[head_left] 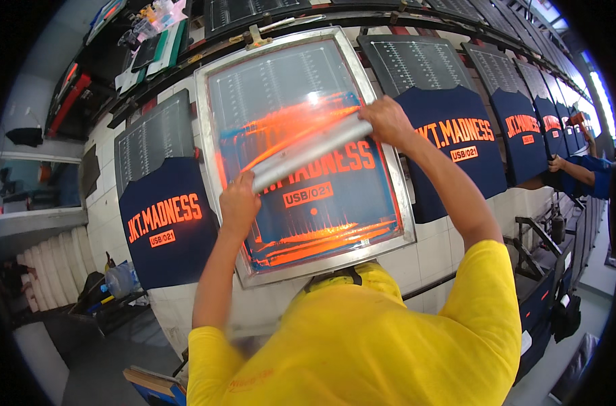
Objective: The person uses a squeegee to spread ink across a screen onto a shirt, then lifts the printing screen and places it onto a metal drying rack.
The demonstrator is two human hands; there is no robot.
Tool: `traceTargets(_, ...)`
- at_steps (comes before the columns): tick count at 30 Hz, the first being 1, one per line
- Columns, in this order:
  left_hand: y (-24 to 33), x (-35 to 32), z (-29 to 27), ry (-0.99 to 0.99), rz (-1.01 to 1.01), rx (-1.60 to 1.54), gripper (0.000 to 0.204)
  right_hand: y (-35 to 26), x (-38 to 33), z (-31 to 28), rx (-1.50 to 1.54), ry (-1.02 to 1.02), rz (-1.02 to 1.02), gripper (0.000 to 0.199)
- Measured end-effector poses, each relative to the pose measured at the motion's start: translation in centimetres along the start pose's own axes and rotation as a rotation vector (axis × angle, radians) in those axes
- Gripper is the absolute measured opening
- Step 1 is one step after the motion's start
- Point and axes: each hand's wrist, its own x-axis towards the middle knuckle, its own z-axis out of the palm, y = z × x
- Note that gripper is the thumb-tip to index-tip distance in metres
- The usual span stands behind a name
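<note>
My left hand point(238, 203) and my right hand point(388, 123) are wrapped round the two ends of a squeegee point(315, 150) with a pale metal-looking bar. It lies slantwise over a silk screen, its right end farther from me. The screen's metal frame point(400, 193) surrounds a translucent mesh. Bright orange ink point(288, 120) is smeared beyond the squeegee, and streaks of it mark the mesh's near end. Orange lettering shows on the near side of the squeegee, partly covered by it. The squeegee's lower edge is hidden, so its contact with the mesh cannot be told.
Navy fabric pieces with orange print lie on dark boards, one at left point(166, 250) and several at right, the nearest beside the frame point(450, 145). A rail point(186, 68) runs behind. A co-worker's arm point(572, 169) reaches in at far right. A clear bottle point(122, 279) stands lower left.
</note>
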Motion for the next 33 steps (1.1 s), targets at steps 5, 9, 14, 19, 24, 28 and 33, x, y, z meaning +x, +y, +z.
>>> traceTargets(5, -2.0, 3.3, -0.8, -0.027, -0.015, -0.035, 0.024, 0.9, 4.1, -0.6, -0.049, -0.172, 0.051, 0.021)
traceTargets(9, -2.2, 1.7, -3.0, -0.044, -0.064, -0.090, 0.026, -1.5, 2.5, -2.0, -0.022, -0.092, 0.008, 0.022)
traceTargets(14, -0.9, -5.6, -4.7, -0.022, -0.026, -0.189, 0.033, -7.8, -5.2, -4.0, -0.031, -0.026, -0.011, 0.031)
traceTargets(19, 1.3, -14.1, -5.6, -0.066, 0.017, -0.219, 0.037, -14.8, -14.0, -5.0, 0.056, -0.002, 0.024, 0.036)
traceTargets(24, 2.0, -18.4, -4.8, -0.036, 0.080, -0.204, 0.038, -18.7, -17.9, -4.8, 0.093, -0.010, 0.063, 0.035)
traceTargets(28, 1.0, -17.7, -3.6, 0.065, 0.161, -0.172, 0.038, -19.0, -18.1, -3.3, 0.026, 0.006, 0.060, 0.035)
traceTargets(33, -2.3, -12.2, -2.8, 0.040, 0.203, -0.165, 0.041, -17.0, -13.8, -1.7, -0.010, 0.044, 0.090, 0.033)
